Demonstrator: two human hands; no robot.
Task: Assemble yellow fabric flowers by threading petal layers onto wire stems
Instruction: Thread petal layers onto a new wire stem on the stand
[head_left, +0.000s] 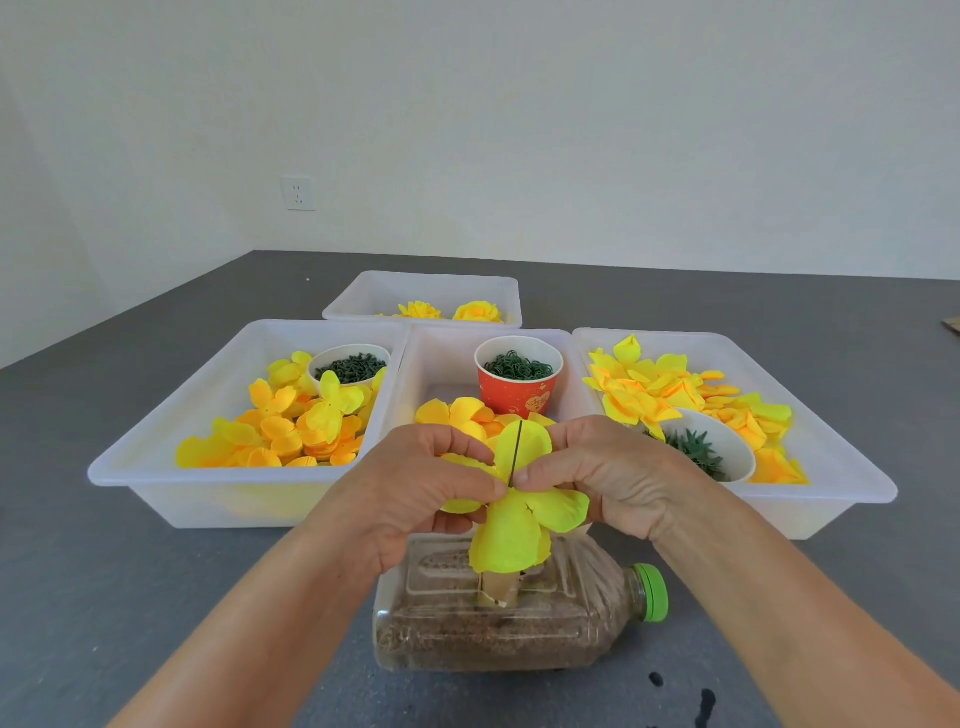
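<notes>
A bright yellow fabric petal layer (511, 530) sits on a thin dark wire stem (517, 449) that pokes up through its centre. My left hand (415, 493) and my right hand (613, 478) pinch the petal layer on either side of the wire, fingertips almost meeting at the stem. The stem's lower part is hidden behind the petals. It stands over a clear plastic bottle (498, 618) lying on its side, filled with brown grains, with a green cap (652, 592).
Three white trays stand behind: left tray (156, 467) with petals and a white cup of dark green pieces (350, 366), middle tray (441, 358) with a red cup (519, 376), right tray (831, 467) with petals and a white cup (711, 452). A far tray (426, 291) holds finished flowers.
</notes>
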